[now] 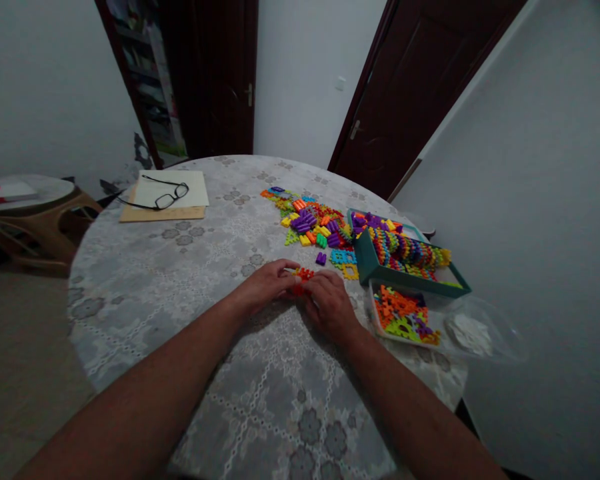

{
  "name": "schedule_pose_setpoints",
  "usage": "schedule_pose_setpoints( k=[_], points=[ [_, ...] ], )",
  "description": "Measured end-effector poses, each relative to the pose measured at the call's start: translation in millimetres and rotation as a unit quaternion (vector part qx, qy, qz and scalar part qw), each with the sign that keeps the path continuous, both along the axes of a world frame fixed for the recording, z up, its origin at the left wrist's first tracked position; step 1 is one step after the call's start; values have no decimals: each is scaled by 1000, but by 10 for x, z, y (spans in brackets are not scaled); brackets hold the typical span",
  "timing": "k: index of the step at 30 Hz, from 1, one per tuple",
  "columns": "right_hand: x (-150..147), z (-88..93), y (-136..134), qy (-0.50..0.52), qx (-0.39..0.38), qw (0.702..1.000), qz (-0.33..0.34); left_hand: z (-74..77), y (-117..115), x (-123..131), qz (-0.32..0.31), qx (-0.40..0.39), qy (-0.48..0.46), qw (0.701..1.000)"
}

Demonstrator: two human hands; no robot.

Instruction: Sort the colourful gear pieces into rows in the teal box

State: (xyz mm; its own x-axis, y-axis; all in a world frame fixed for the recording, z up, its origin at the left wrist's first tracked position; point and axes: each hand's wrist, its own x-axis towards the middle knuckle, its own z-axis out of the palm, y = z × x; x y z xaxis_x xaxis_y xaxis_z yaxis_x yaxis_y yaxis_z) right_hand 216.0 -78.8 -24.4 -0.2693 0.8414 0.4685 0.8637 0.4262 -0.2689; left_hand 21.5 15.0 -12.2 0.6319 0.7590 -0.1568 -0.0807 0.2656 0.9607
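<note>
Both hands meet near the middle of the patterned tablecloth (275, 347). Between them is a small cluster of red-orange toy pieces (304, 273), with a bit of yellow at its left edge. My left hand (267, 283) pinches its left side, and my right hand (330, 303) has its fingers closed over the right side. The fingers hide much of the cluster. Just beyond the hands lies a purple piece (321, 259), with flat blue pieces (343, 257) and a yellow square piece (350, 271) to its right. A heap of mixed coloured pieces (305, 221) spreads farther back.
A green box (387, 272) with joined multicoloured pieces stands at the right. Nearer is a clear plastic container (375, 313) of orange, green and purple pieces, beside a clear lid (505, 333) with white material. Glasses (165, 200) rest on papers (195, 187) at the back left.
</note>
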Motion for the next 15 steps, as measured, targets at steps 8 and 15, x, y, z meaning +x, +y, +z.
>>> schedule_pose_setpoints(
  k=[8,15],
  points=[
    [19,-8,15,68,19,997,43,-18,41,-44,8,101,60,993],
    [59,155,-46,174,-34,982,-56,14,-8,-35,-68,212,52,974]
  ],
)
